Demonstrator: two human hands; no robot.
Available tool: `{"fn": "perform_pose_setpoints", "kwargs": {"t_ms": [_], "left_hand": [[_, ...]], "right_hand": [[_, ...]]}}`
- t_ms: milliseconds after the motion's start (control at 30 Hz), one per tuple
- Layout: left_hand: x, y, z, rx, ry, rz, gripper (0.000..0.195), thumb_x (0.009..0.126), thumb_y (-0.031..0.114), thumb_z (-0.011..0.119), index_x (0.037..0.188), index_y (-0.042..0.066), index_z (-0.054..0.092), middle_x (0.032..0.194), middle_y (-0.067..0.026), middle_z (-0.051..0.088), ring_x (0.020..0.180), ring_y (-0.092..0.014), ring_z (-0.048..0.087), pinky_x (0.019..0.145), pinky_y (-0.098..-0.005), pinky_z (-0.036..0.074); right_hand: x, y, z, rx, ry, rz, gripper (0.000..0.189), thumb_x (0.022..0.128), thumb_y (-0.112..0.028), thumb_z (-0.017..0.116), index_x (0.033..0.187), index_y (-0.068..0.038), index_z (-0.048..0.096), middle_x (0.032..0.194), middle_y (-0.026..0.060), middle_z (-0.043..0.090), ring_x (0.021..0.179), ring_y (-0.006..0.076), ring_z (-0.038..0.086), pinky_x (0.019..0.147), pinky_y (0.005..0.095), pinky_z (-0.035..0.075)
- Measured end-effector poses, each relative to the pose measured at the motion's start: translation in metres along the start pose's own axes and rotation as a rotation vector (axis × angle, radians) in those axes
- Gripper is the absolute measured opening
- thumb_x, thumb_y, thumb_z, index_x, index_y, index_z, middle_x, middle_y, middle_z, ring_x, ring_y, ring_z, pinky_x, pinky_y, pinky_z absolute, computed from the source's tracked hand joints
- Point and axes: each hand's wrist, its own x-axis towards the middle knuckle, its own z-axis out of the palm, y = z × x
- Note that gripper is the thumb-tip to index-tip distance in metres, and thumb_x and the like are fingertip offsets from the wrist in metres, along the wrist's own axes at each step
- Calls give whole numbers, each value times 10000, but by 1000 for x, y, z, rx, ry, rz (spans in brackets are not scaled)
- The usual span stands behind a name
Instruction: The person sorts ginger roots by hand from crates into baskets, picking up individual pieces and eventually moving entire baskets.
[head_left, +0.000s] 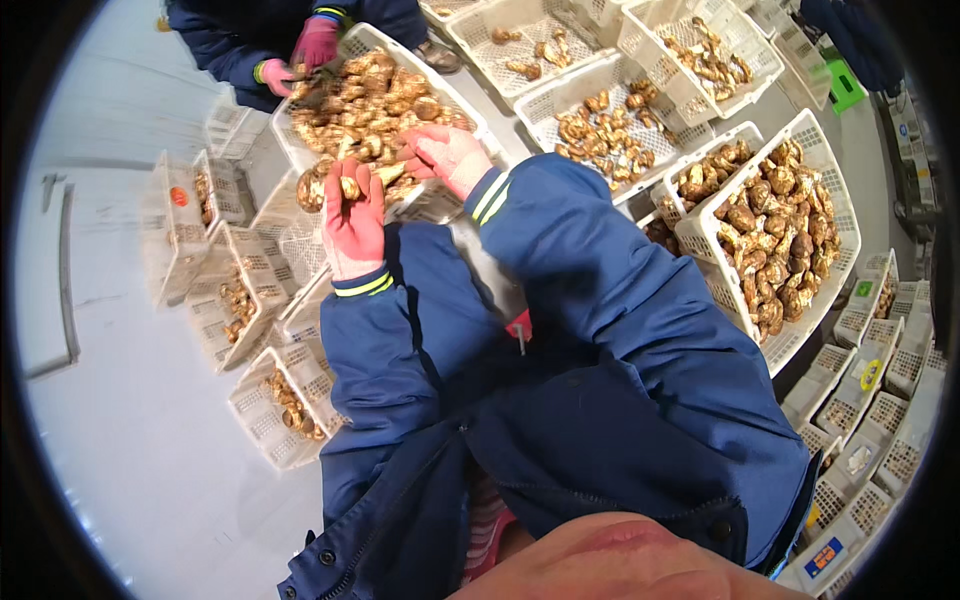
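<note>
My left hand (352, 225), in a pink work glove, is raised at the near edge of a white plastic crate (457, 101) heaped with mushrooms. Its fingers curl around a pale brown mushroom (349, 188). A rounder mushroom (310, 192) shows just beyond the fingers on the left; whether the same hand holds it is unclear. Over the near right part of the heap is my right hand (450, 156), gloved alike. Its fingertips are close to a pale mushroom stem (391, 174), and I cannot tell whether they grip anything.
Across the crate, a co-worker's pink-gloved hands (315, 43) touch the heap. A full mushroom crate (806, 131) stands to the right, with part-filled crates (525, 101) behind. More crates (259, 409) are at left, and stacked ones (847, 457) at far right. A green stool (844, 86) is farther back.
</note>
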Motion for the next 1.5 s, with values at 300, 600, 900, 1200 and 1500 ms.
{"fn": "perform_pose_setpoints", "kwargs": {"t_ms": [300,600,900,1200,1500], "left_hand": [[56,-45,-33,275,839,-64,240,890,206,490,1073,52,518,990,-48,563,887,-175,541,776,-321,457],[17,-72,-48,272,1114,-382,309,832,244,597,1062,51,520,1046,-50,550,942,-172,529,801,-317,452],[-16,59,71,-16,784,-526,315,872,163,517,1167,62,470,1170,-100,514,1038,-248,511,876,-386,413],[8,146,89,489,837,-840,127,867,158,508,919,44,531,932,-48,527,894,-208,503,789,-358,423],[0,168,30,2,353,-1051,131,847,123,513,731,79,469,675,-7,434,641,-183,429,645,-330,410]], "right_hand": [[28,-34,-7,209,333,260,320,894,-188,474,1149,3,503,933,64,609,771,132,588,643,226,445],[27,24,-37,-102,646,586,292,857,-271,521,1037,-50,585,826,38,624,685,106,566,595,243,449],[-83,-84,-40,-222,691,813,195,851,-232,530,950,-81,602,725,37,605,556,112,539,488,222,424],[-191,-196,-22,69,1047,420,153,861,-153,474,925,-60,577,684,44,586,531,126,537,436,238,440],[-296,-162,-11,167,798,348,157,809,-162,521,871,-38,595,634,60,561,511,150,524,423,265,406]]}}
